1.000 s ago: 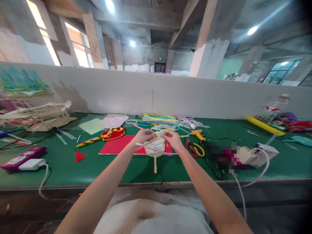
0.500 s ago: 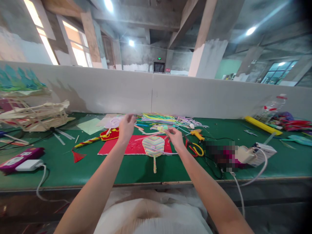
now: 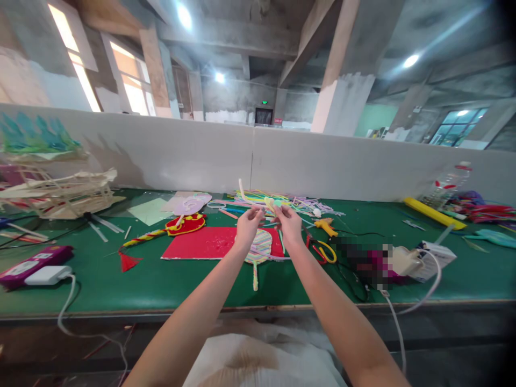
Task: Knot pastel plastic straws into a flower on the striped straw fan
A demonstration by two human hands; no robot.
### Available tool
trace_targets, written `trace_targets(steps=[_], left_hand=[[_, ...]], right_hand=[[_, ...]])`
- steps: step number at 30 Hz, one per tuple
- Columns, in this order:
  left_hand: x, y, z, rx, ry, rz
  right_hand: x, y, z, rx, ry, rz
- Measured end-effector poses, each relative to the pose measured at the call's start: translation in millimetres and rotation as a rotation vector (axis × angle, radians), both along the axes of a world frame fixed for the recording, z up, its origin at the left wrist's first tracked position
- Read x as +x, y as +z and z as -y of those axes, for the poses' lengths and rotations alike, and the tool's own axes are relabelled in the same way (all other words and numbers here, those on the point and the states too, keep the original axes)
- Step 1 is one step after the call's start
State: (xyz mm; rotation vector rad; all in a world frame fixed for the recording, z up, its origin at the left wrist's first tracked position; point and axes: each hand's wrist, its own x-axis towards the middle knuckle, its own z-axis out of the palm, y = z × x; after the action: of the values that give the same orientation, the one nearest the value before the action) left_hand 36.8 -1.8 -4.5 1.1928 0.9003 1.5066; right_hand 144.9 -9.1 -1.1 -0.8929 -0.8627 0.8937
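Above the striped round fan point(image 3: 262, 247), made of pastel pipe cleaners, my two hands come close together. My right hand point(image 3: 289, 224) is closed in a pinch on a small yellow and green pipe cleaner piece point(image 3: 269, 203). A pale pipe cleaner point(image 3: 241, 189) from that piece bends upward at the left. My left hand point(image 3: 248, 228) pinches at this pale stem, its fingertips partly hidden. Beneath the hands lies a red board point(image 3: 197, 244), with the fan resting over its right part and its handle pointing toward me.
Loose pipe cleaners point(image 3: 298, 203) lie behind my hands. A red and yellow tasselled piece point(image 3: 185, 224) is on the left. An orange glue gun point(image 3: 325, 227) and yellow-handled scissors point(image 3: 328, 251) sit on the right. A low white partition point(image 3: 181, 156) edges the green table point(image 3: 161, 290).
My left hand has moved right and down, beside my right hand. The pale pipe cleaner, which stretched out to the left, now sticks upward. My right hand still holds the yellow and green piece.
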Motion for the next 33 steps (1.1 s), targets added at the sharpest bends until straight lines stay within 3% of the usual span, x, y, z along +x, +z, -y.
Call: trace_targets(steps=[8, 15, 27, 33], left_hand=[[3, 19.6, -23, -0.015, 0.01, 0.195], [1, 32.2, -37, -0.015, -0.061, 0.287], [-4, 48.1, -57, 0.063, -0.149, 0.26], [-4, 51.5, -61, 0.079, -0.069, 0.256]], right_hand=[[-7, 1.6, -4, 0.0, 0.054, -0.034], [-9, 21.0, -22, 0.031, 0.055, -0.066], [-14, 31.8, -50, 0.093, 0.032, -0.044], [-21, 36.8, -54, 0.133, 0.047, 0.009]])
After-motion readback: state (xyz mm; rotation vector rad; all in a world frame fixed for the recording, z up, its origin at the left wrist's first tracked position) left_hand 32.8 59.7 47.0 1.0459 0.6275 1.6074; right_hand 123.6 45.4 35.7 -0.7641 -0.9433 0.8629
